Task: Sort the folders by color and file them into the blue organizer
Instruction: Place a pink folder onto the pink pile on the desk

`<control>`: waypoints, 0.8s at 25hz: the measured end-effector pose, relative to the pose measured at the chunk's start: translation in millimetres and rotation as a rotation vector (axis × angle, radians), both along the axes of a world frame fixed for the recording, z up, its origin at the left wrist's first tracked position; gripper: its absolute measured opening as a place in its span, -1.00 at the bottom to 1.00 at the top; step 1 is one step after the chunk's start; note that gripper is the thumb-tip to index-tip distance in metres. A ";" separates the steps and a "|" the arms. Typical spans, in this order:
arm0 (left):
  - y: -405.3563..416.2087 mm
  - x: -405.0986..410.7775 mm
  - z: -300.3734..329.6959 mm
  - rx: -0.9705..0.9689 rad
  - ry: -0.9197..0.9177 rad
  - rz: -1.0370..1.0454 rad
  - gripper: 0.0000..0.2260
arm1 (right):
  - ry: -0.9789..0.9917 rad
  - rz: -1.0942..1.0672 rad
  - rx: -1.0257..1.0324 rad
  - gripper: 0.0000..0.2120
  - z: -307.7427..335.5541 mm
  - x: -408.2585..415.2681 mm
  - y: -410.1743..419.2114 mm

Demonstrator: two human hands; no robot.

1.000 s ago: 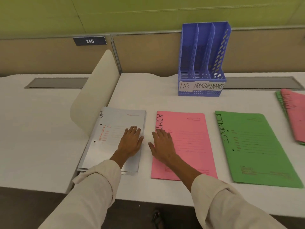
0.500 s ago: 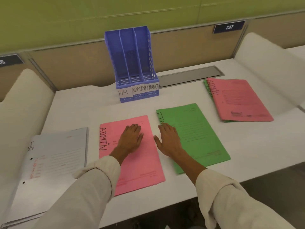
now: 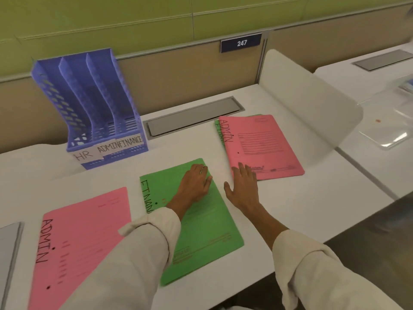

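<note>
You have a white desk [image 3: 290, 211] in front of you. It is the landmark here. A long grey metal flap [image 3: 194, 118] is set flat into the desk near its back edge. Behind the desk stands a tan wall panel [image 3: 178, 81], and above that a green wall [image 3: 134, 19]. A dark blue sign [image 3: 241, 43] with the number 247 sits on the tan panel. On the right side of the desk a white divider [image 3: 308, 104] with a round corner stands up. Past the divider is another white desk [image 3: 368, 157]. It has its own grey flap [image 3: 383, 59] and something clear and shiny [image 3: 388, 128] lying on it.
</note>
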State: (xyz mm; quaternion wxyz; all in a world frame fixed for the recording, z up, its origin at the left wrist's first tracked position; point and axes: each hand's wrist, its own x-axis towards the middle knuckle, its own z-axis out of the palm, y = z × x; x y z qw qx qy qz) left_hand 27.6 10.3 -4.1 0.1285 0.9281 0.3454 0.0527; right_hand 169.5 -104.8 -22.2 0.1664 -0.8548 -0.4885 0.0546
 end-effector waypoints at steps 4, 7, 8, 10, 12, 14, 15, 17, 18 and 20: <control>-1.6 64.5 -6.3 -0.289 -0.110 0.149 -0.61 | 0.080 0.028 -0.085 -0.32 -7.5 30.0 5.0; 2.7 100.5 -8.1 -0.528 -0.160 0.306 -0.78 | 0.074 0.034 -0.065 -0.37 -12.0 39.2 5.9; 4.6 109.9 -9.0 -0.580 -0.169 0.340 -0.85 | 0.046 0.042 -0.036 -0.42 -13.5 43.1 5.3; 6.3 126.0 -11.0 -0.627 -0.138 0.373 -0.77 | -0.003 0.058 0.043 -0.51 -16.4 52.1 3.9; 5.3 137.8 -10.1 -0.612 -0.090 0.416 -0.69 | -0.025 0.073 0.119 -0.57 -18.5 61.1 2.5; 5.4 144.7 -11.6 -0.599 -0.089 0.486 -0.61 | -0.014 0.083 0.176 -0.57 -19.2 68.9 0.3; 4.7 147.1 -11.8 -0.612 -0.102 0.521 -0.58 | -0.009 0.086 0.205 -0.56 -19.2 72.8 -1.6; 3.4 152.0 -14.5 -0.699 -0.168 0.549 -0.64 | -0.007 0.105 0.271 -0.53 -21.0 81.1 -4.9; 2.2 154.3 -15.5 -0.773 -0.243 0.558 -0.71 | -0.003 0.118 0.295 -0.50 -21.2 85.3 -6.4; -1.4 153.3 -12.1 -0.992 -0.468 0.591 -0.73 | 0.009 0.123 0.310 -0.48 -19.7 91.9 -8.4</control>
